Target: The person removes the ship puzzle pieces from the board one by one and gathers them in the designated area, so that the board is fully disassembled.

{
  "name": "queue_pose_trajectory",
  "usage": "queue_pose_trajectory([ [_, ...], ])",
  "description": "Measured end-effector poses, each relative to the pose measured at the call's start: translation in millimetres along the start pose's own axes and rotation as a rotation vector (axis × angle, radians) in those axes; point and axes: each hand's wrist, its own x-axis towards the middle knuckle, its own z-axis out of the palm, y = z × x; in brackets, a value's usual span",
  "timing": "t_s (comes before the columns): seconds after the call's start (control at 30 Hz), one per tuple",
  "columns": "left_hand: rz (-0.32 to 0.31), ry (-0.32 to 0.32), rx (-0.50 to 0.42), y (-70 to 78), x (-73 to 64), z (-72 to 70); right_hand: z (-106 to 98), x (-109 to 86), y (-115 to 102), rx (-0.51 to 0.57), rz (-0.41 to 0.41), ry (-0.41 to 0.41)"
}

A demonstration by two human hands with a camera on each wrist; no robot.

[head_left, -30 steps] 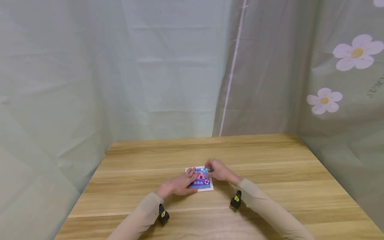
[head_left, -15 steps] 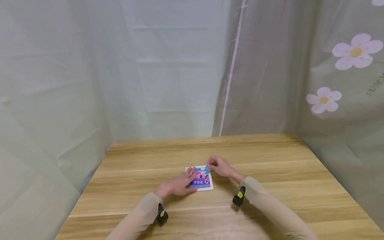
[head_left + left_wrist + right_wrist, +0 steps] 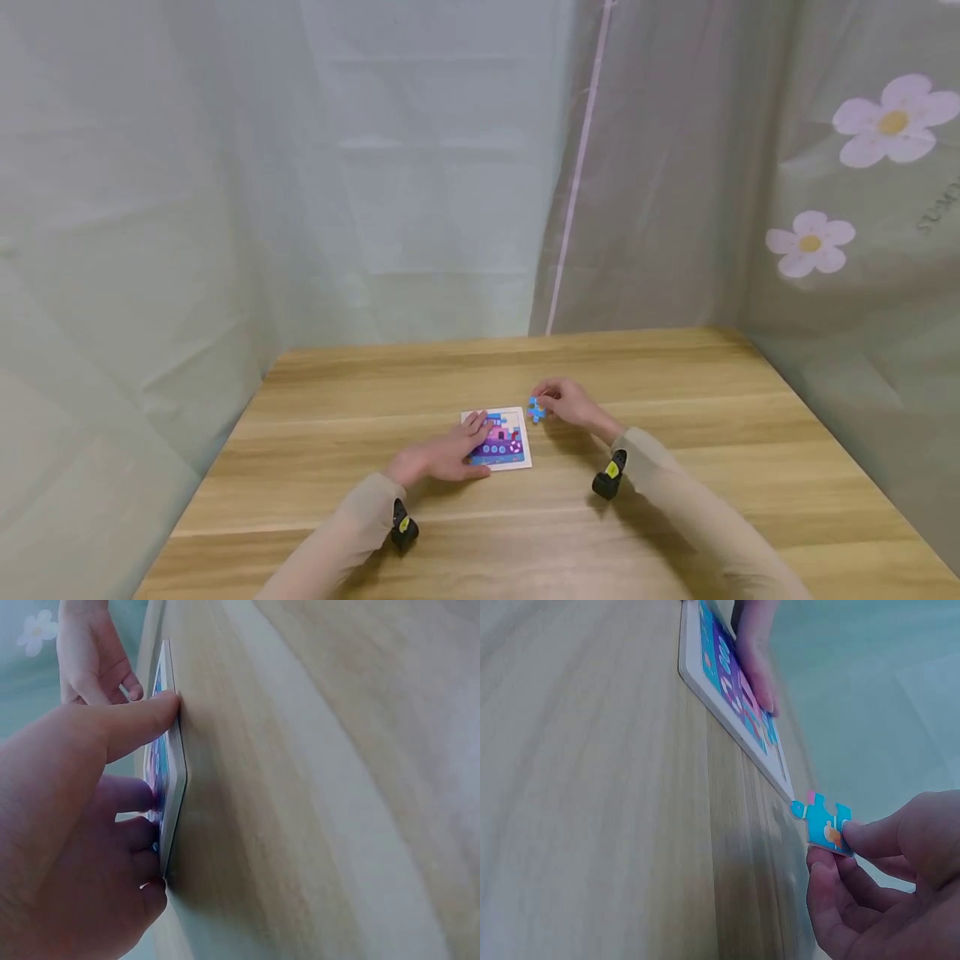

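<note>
Just beside the framed puzzle point(image 3: 501, 450) on the table point(image 3: 375, 375), a blue jigsaw chunk point(image 3: 819, 825), likely light, stiff and best held by its edges, sits pinched in the person's right grip point(image 3: 573, 405), while the left grip point(image 3: 450, 455) rests spread on the puzzle.

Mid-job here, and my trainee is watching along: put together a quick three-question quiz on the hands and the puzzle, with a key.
1. Which hand pinches the blue puzzle piece?
2. True or false: the left hand rests on the puzzle board.
3. In the head view, the blue puzzle piece is: A) left of the puzzle board; B) right of the puzzle board; C) under the left hand.

Key: 1. The right hand. 2. True. 3. B.
</note>
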Motion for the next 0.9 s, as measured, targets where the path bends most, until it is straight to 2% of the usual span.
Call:
queue_pose_trajectory([
  [0.27, 0.009, 0.014, 0.011, -1.8, -2.0, -4.9, -11.4, 5.3, 3.7, -0.034, 0.032, 0.016],
  [0.47, 0.012, 0.030, 0.008, -2.3, -2.7, -7.2, -19.8, 10.0, 9.7, -0.049, 0.003, 0.051],
  [0.6, 0.008, 0.025, 0.017, -2.2, -4.0, -5.1, -19.9, 10.9, 11.9, -0.060, 0.025, 0.077],
  [0.9, -0.003, 0.022, 0.013, -1.9, -3.9, 3.4, -17.0, 7.8, 11.9, -0.072, 0.062, 0.077],
])
